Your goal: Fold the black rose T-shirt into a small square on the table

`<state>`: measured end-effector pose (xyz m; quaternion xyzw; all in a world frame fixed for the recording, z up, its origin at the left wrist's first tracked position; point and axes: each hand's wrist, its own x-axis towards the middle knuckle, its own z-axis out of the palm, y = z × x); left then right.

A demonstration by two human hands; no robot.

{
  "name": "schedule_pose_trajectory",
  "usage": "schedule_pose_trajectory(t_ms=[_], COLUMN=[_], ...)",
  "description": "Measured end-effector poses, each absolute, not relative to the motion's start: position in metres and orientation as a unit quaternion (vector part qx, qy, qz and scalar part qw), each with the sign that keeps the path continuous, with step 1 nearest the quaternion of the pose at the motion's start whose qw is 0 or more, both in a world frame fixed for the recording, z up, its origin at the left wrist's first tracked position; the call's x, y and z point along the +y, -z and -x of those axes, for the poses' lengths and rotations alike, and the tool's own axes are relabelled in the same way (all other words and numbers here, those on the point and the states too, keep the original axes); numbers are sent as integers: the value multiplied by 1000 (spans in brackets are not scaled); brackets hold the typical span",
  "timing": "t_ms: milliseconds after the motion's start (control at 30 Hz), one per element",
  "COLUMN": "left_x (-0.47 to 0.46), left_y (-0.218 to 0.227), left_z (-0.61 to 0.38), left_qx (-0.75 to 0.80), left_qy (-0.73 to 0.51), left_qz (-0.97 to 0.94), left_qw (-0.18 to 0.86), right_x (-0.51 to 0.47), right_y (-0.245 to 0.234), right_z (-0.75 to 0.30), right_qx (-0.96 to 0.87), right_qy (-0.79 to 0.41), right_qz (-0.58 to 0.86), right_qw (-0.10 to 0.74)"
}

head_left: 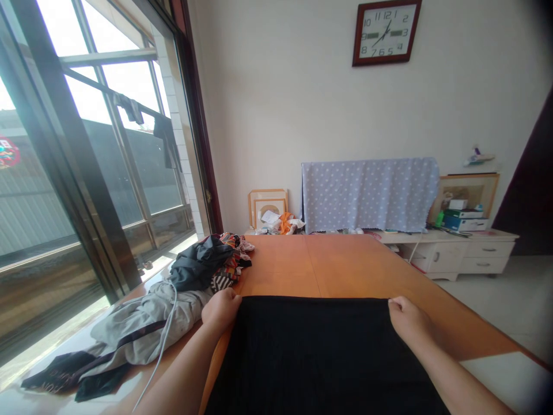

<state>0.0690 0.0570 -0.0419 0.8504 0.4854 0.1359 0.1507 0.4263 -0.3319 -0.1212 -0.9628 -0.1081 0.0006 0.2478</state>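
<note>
At lower left, grey track trousers [138, 329] and a dark jacket [197, 264] lie heaped beside the hands. The left hand [221, 309] and right hand [408, 320], well apart, are clamped on opposite ends of the far edge of a black cloth [311, 357], which runs toward the person and out of frame, across an orange wooden table [345, 265]. At upper right hangs a wall clock [386, 32].

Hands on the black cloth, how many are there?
2, both on the black cloth: the left hand at its far left corner, the right hand at its far right corner.
</note>
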Motion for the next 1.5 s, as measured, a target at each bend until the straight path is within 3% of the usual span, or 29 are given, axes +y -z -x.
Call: schedule_pose_trajectory(t_ms=[400, 567, 800, 967, 1200, 1500], left_x=[14, -4, 1, 9, 28, 52], left_y=[42, 48, 40, 43, 40, 32], left_z=[-51, -47, -77, -104, -112, -137], left_qx=[476, 470, 420, 372, 371, 417], left_qy=[-98, -65, -117, -50, -58, -116], left_qz=[-862, -874, -899, -924, -925, -902], left_qw=[148, 108, 39, 72, 52, 1], right_x=[-332, -329, -321, -314, -303, -257], right_y=[122, 119, 101, 92, 92, 85], right_z=[-424, -418, -412, -413, -431, -450], right_qx=[-124, -120, -153, -221, -232, -202], right_qy=[-4, 0, 56, -18, -38, -38], right_qz=[971, 972, 967, 959, 944, 901], right_qw=[203, 200, 196, 175, 230, 383])
